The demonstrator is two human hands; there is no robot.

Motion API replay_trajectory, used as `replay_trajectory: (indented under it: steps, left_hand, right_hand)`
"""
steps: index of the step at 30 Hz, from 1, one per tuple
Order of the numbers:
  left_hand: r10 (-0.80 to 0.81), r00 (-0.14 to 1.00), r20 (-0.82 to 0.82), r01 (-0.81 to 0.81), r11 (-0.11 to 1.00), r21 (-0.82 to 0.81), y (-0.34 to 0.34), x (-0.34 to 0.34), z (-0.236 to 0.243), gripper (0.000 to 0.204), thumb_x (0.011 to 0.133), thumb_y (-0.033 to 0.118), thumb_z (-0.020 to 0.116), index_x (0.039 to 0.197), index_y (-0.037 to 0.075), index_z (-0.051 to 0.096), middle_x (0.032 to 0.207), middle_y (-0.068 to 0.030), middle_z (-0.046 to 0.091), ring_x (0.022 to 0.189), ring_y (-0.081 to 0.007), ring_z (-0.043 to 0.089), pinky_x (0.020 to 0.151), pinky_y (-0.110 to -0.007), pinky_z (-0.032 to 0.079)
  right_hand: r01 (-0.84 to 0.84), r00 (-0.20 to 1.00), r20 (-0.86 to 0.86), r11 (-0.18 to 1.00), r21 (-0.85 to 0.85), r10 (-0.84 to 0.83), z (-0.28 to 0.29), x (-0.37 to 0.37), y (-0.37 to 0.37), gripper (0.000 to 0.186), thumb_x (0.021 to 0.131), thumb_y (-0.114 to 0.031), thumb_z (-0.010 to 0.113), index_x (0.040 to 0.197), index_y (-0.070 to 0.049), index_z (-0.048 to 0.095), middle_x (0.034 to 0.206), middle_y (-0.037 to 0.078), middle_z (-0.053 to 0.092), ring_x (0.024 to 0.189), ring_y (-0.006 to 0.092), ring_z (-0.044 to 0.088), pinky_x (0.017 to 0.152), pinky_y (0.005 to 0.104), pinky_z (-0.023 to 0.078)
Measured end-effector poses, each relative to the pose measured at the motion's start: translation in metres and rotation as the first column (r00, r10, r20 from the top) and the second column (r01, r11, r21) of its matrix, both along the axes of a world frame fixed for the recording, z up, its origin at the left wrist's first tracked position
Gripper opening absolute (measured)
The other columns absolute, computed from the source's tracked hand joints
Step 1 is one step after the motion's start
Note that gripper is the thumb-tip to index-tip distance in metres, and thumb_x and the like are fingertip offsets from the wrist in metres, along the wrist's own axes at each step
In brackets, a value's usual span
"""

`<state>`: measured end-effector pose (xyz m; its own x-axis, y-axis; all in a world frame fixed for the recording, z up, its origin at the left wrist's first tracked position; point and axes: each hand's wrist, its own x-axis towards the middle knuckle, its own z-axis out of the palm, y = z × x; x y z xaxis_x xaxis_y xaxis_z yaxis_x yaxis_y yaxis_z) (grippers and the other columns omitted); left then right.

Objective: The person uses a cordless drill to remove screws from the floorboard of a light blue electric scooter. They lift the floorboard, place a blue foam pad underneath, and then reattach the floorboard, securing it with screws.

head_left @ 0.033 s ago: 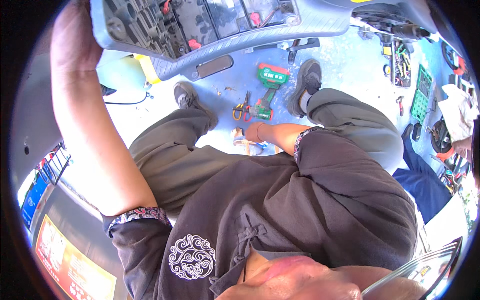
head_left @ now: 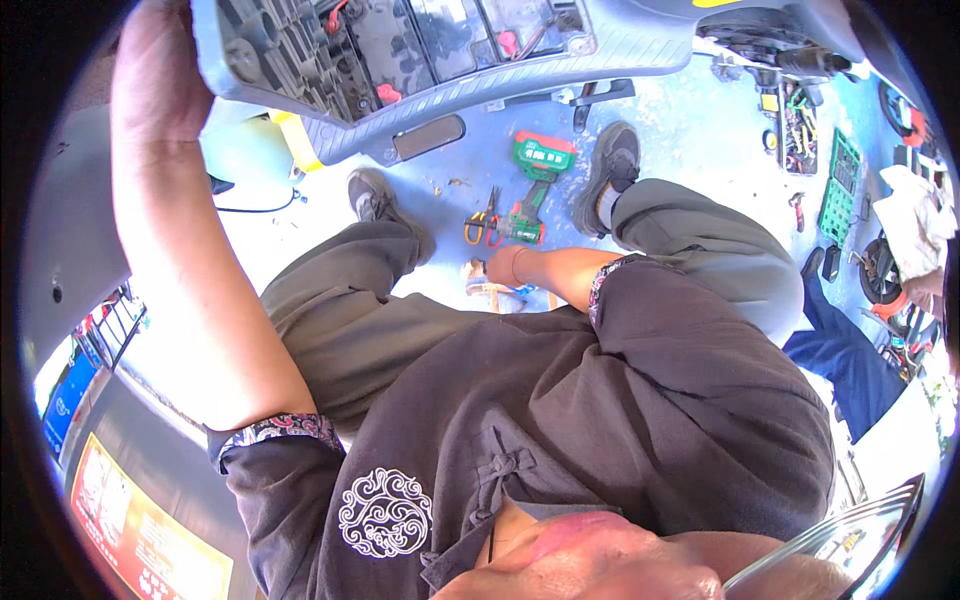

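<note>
The right hand (head_left: 497,268) reaches down between the knees to the floor, fingers hidden, so I cannot tell their state. Beyond it the green drill (head_left: 533,190) lies flat, long axis running away, beside the pliers (head_left: 483,222). Farther up, the left hand (head_left: 150,75), fingers wrapped around its edge, props the grey panel (head_left: 420,60); a slipping grip could drop it onto the legs.

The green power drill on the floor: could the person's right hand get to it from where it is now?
Probably yes. The right hand is low between the legs, just short of the green power drill, with only bare floor between them.
</note>
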<state>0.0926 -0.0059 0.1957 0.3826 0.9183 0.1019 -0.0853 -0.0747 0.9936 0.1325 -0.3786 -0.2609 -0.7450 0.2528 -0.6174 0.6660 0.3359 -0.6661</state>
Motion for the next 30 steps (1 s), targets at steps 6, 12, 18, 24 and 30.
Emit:
replay_trajectory:
  steps: [6, 12, 18, 24, 30]
  left_hand:
    - [0.048, 0.999, -0.012, -0.048, 0.998, -0.032, -0.006, 0.01, 0.005, 0.041, 0.095, 0.042, 0.063, 0.114, 0.006, 0.069, 0.105, -0.007, 0.073, 0.089, -0.0165, 0.067, 0.084, -0.031, 0.053]
    - [0.04, 0.971, -0.237, -0.074, 0.987, -0.139, 0.04, -0.008, -0.019, 0.035, 0.086, 0.052, 0.065, 0.097, 0.018, 0.066, 0.081, 0.0042, 0.051, 0.07, -0.01, 0.045, 0.063, -0.028, 0.036]
    - [0.045, 0.945, -0.323, -0.07, 0.995, -0.065, 0.034, -0.003, -0.016, 0.048, 0.086, 0.053, 0.062, 0.115, 0.016, 0.067, 0.107, -0.0037, 0.062, 0.093, -0.0194, 0.053, 0.079, -0.039, 0.04]
    - [0.014, 0.951, -0.309, -0.04, 0.996, -0.079, 0.065, -0.017, -0.039, 0.056, 0.094, 0.05, 0.061, 0.135, 0.012, 0.063, 0.128, -0.0094, 0.064, 0.114, -0.0242, 0.058, 0.1, -0.037, 0.041]
    - [-0.042, 0.968, -0.249, 0.014, 0.993, -0.115, 0.052, -0.014, -0.036, 0.079, 0.09, 0.059, 0.062, 0.153, 0.012, 0.049, 0.153, -0.0103, 0.051, 0.144, -0.029, 0.04, 0.114, -0.05, 0.031]
  right_hand:
    - [0.336, 0.942, -0.008, 0.942, -0.021, -0.336, 0.131, 0.042, 0.088, 0.037, 0.086, -0.008, 0.064, 0.123, -0.007, 0.07, 0.111, 0.018, 0.074, 0.092, 0.0366, 0.073, 0.079, 0.0487, 0.058]
    - [0.605, 0.773, 0.071, 0.699, -0.381, -0.63, 0.242, 0.134, 0.149, 0.048, 0.084, -0.005, 0.062, 0.132, -0.006, 0.064, 0.1, 0.016, 0.073, 0.086, 0.0223, 0.073, 0.072, 0.0362, 0.059]
    - [0.667, 0.031, -0.189, 0.161, -0.728, -0.982, 0.352, 0.214, 0.167, 0.044, 0.087, -0.001, 0.061, 0.131, -0.001, 0.061, 0.098, 0.008, 0.07, 0.071, 0.0109, 0.065, 0.062, 0.0232, 0.054]
    - [0.668, -0.166, -0.374, 0.175, -0.723, -0.912, 0.342, 0.219, 0.18, 0.049, 0.085, 0.005, 0.062, 0.134, 0.0, 0.056, 0.093, 0.009, 0.067, 0.065, 0.0147, 0.058, 0.06, 0.0286, 0.049]
    - [0.93, -0.127, -0.513, 0.078, -0.36, -0.849, 0.347, 0.215, 0.195, 0.021, 0.09, -0.003, 0.069, 0.11, 0.001, 0.066, 0.089, 0.01, 0.072, 0.067, 0.0162, 0.069, 0.058, 0.0311, 0.058]
